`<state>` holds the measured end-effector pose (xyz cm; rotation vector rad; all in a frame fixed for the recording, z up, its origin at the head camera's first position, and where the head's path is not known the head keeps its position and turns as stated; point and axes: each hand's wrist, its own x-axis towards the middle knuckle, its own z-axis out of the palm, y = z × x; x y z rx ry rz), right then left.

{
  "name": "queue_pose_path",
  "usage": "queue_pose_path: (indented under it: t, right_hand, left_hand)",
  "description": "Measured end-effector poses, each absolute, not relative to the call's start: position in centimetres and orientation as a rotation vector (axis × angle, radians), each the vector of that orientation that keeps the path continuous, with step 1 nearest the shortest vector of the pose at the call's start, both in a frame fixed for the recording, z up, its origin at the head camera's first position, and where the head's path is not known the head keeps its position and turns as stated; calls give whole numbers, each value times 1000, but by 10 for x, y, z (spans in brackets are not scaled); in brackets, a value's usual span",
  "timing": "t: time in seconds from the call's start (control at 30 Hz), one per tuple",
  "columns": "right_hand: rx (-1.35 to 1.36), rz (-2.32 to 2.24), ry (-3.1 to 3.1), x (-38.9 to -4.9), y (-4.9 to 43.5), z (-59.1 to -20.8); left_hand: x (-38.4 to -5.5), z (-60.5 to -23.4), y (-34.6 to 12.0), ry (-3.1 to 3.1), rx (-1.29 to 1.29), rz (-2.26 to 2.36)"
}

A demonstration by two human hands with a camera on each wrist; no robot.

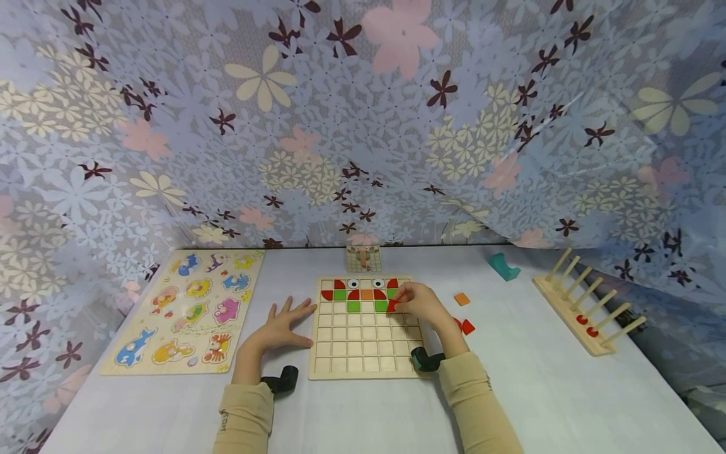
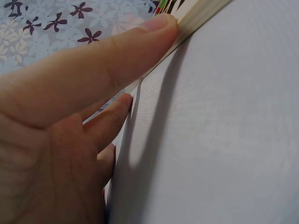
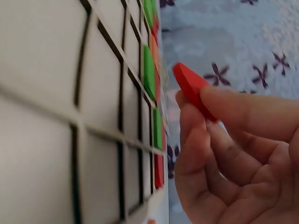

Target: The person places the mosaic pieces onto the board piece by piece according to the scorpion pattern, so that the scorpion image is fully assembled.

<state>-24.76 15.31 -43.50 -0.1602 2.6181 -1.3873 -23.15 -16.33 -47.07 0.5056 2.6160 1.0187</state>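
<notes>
A wooden grid board (image 1: 363, 343) lies flat on the table, with red, green, orange and eye-patterned tiles in its top rows. My right hand (image 1: 422, 304) is over the board's upper right part. Between thumb and fingertips it pinches a small red tile (image 3: 191, 86), held clear of the board's surface in the right wrist view. The tile's full outline is partly covered by the fingers. At the board's left edge, my left hand (image 1: 280, 329) rests with fingers spread, and its thumb (image 2: 161, 28) touches the wooden edge.
Right of the board lie an orange tile (image 1: 462, 299) and red tiles (image 1: 467, 326), partly behind the right wrist. Behind the board stands a small pattern card (image 1: 364, 258). An animal puzzle (image 1: 187, 302) lies left; a teal curved block (image 1: 503, 267) and pegged rack (image 1: 567, 309) are right.
</notes>
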Motion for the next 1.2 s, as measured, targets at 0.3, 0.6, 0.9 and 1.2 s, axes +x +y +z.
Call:
queue_pose_path:
  t: [0.3, 0.6, 0.9, 1.2]
  right_hand:
    - [-250, -1169, 2670, -246, 137, -441]
    - [-249, -1088, 2719, -248, 135, -446]
    - [-274, -1029, 2745, -249, 134, -447]
    - [-280, -1060, 2735, -249, 135, -447]
  left_hand:
    - [-230, -470, -163, 2620, 509, 1031]
    - [-232, -472, -163, 2616, 500, 1026]
    - [-234, -473, -164, 2609, 500, 1040]
    - [-233, -472, -164, 2612, 503, 1025]
